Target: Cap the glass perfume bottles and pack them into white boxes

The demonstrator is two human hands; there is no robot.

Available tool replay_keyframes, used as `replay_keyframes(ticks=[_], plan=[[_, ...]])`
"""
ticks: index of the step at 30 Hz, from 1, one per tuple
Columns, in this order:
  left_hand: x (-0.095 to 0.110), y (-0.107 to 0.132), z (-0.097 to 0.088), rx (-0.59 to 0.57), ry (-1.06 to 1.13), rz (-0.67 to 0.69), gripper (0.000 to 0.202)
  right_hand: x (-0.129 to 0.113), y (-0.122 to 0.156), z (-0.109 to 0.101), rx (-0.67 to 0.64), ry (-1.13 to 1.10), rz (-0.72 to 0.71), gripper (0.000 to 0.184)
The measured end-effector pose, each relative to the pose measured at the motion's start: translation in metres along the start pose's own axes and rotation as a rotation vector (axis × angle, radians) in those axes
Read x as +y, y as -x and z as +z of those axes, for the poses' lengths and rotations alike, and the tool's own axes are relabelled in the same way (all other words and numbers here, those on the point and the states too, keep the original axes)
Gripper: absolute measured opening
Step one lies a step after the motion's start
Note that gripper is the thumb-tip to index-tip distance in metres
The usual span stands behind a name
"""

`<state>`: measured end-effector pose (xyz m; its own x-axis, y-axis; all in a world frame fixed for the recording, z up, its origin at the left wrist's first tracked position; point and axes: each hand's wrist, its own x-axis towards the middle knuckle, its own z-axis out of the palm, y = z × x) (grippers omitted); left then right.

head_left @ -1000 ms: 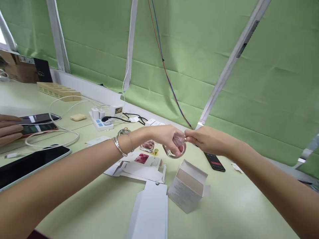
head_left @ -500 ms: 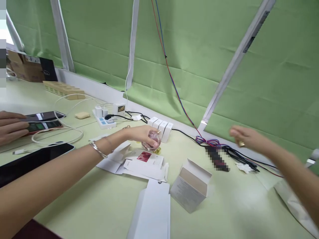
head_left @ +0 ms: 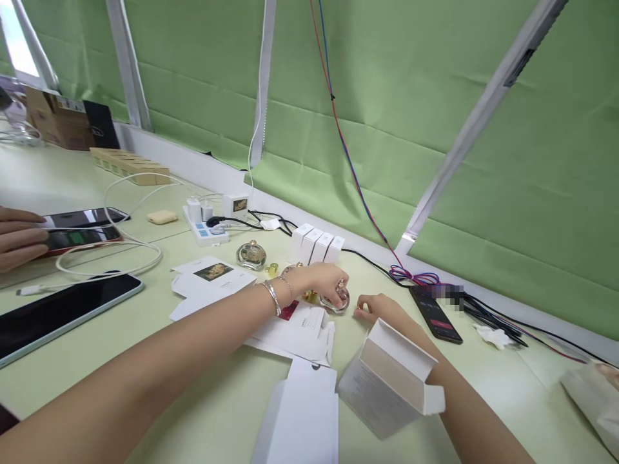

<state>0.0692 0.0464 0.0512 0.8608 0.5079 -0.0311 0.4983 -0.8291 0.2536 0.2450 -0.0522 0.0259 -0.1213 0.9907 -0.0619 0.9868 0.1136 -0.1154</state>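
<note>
My left hand [head_left: 323, 280], with bracelets on the wrist, is closed over a small round glass bottle [head_left: 339, 301] that rests on the green table [head_left: 483, 393]. A small gold cap [head_left: 309, 296] lies just left of it. My right hand [head_left: 380, 310] sits right beside the bottle with its fingertips curled down toward the table; what they pinch is hidden. An open white carton [head_left: 387, 380] stands in front of my right wrist. A leaflet with a pink picture [head_left: 302, 319] lies under my left wrist.
A second round bottle [head_left: 251, 255] and a gold cap [head_left: 272, 268] stand further back, near flattened cartons [head_left: 213, 274], small white boxes [head_left: 316, 245] and a power strip [head_left: 206, 232]. A black phone [head_left: 435, 312] lies right, a tablet [head_left: 62, 312] left. Another person's hand [head_left: 14, 238] rests on phones [head_left: 80, 218].
My left hand has brought the bottle down from mid-air to the table. My right hand swung out to the right, then came back beside the bottle. The view has tilted down.
</note>
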Motion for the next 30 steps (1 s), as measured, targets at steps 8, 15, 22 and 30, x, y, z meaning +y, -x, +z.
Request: replay_keyframes(ticks=[8, 15, 22, 30], plan=[[0.003, 0.001, 0.004, -0.023, 0.0, -0.041, 0.05, 0.001, -0.036, 0.015, -0.049, -0.016, -0.058, 0.019], [0.015, 0.054, -0.017, 0.224, 0.197, -0.037, 0.066, 0.009, -0.013, 0.008, -0.001, -0.147, -0.009, 0.015], [0.02, 0.081, -0.008, 0.417, 0.224, 0.016, 0.053, 0.007, -0.003, 0.025, 0.035, -0.244, -0.032, 0.022], [0.013, 0.025, 0.008, 0.176, -0.105, -0.008, 0.053, 0.01, -0.033, 0.052, 0.135, -0.22, -0.087, 0.009]])
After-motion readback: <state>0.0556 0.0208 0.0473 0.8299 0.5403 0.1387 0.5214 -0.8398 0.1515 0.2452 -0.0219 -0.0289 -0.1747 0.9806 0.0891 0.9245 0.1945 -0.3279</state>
